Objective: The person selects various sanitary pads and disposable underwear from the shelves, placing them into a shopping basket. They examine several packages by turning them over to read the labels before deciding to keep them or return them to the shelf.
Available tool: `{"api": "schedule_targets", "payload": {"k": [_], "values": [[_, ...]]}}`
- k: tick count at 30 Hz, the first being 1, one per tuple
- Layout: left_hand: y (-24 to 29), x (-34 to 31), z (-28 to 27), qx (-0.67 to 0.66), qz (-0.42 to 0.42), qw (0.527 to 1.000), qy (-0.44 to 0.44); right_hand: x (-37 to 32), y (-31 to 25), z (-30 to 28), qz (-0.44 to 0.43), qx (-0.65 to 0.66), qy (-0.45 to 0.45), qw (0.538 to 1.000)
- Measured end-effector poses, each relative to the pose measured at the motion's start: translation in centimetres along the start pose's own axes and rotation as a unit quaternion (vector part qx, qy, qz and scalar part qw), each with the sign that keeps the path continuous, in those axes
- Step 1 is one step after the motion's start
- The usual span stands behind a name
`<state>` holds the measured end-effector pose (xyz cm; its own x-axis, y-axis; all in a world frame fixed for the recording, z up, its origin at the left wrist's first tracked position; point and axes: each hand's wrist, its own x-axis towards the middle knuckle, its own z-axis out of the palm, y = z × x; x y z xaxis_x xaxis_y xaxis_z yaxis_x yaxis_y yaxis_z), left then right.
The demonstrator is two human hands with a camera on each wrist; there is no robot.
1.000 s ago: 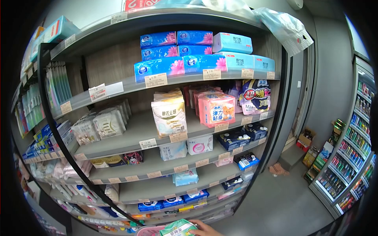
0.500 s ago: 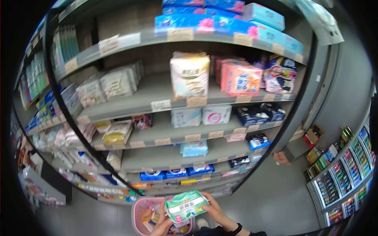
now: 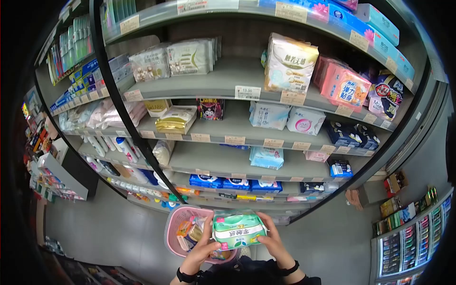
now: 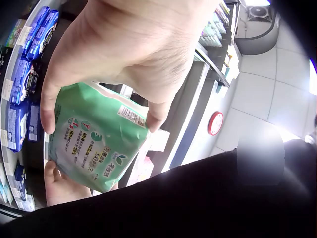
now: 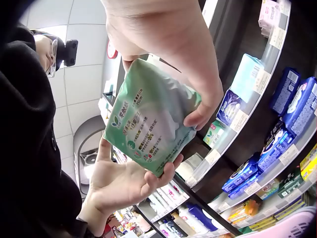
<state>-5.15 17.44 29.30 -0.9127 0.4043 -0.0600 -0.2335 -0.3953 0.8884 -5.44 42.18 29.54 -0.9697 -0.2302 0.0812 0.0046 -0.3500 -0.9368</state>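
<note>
In the head view, a green soft pack of sanitary pads [image 3: 239, 231] is held up in front of the body, its printed front facing up. My left hand [image 3: 203, 244] grips its left end, and my right hand [image 3: 274, 240] its right end, thumbs over the front. In the left wrist view, the underside of the pack [image 4: 96, 136] shows small print and a barcode, with thumb and fingers at opposite edges. The right wrist view shows both hands around the pack. Just below it is a pink basket [image 3: 172, 228] with several packaged goods inside, partly covered by the pack and left hand.
A tall shelf unit [image 3: 213, 80] fills the front, with several packs of pads and tissues and price tags along its edges. A black post [image 3: 114, 80] runs down its left part. A drinks cooler [image 3: 413, 237] stands at the right, cartons [image 3: 396, 183] beside it.
The head view has tilted downward and shifted left, bringing the basket and both hands into fuller view. Only one hand was visible at the pack at first; now both hold it, more level.
</note>
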Motion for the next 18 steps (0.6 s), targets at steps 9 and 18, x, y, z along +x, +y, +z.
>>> {"api": "schedule_targets", "payload": {"k": [9,18], "values": [[2.0,-0.5,1.1,-0.017,0.059,0.998,0.022,0.4,-0.1,0.9,-0.059,-0.045,-0.09,0.993],[-0.2,-1.1,-1.0,-0.047,0.018,0.998,0.029,0.9,0.4,0.4,-0.024,-0.004,-0.059,0.998]]}}
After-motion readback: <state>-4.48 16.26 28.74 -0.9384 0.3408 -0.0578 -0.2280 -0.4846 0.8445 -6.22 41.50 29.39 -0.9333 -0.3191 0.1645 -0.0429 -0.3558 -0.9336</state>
